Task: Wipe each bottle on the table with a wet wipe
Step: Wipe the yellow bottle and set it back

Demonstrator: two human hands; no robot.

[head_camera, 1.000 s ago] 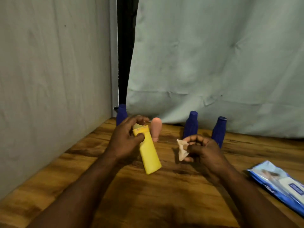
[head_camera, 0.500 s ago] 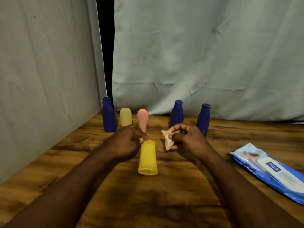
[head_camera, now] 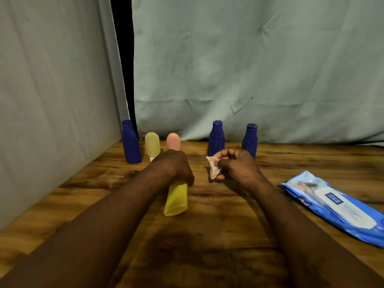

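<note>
Head view, the only one we have. We see the left hand (head_camera: 174, 166) curled over the upper end of the yellow bottle (head_camera: 176, 199) and gripping it, knuckles up, fingers closed tight round it. The bottle slants, its flat base toward us and low over the wooden table (head_camera: 207, 246). We cannot tell whether the base touches the wood. The right hand (head_camera: 239, 166) sits just beside the left with a gap between them, fingers curled in, thumb and fingertips pinching a crumpled wet wipe (head_camera: 213, 168). The wipe sticks out from the left side of that hand and does not touch the yellow bottle.

Back row along the table's far edge, all upright. We note the left blue bottle (head_camera: 131, 142) near the corner, then the pale yellow tube (head_camera: 152, 145) just beside it, then the pink tube (head_camera: 173, 141), its lower part hidden behind the left hand. After a gap come the middle blue bottle (head_camera: 216, 138) and the right blue bottle (head_camera: 250, 138), both partly hidden low down by the right hand. The wipes pack (head_camera: 336, 206), blue and white, lies flat on the table at right, well apart from both hands. Pale cloth (head_camera: 249, 69) hangs behind the row and along the left side.
</note>
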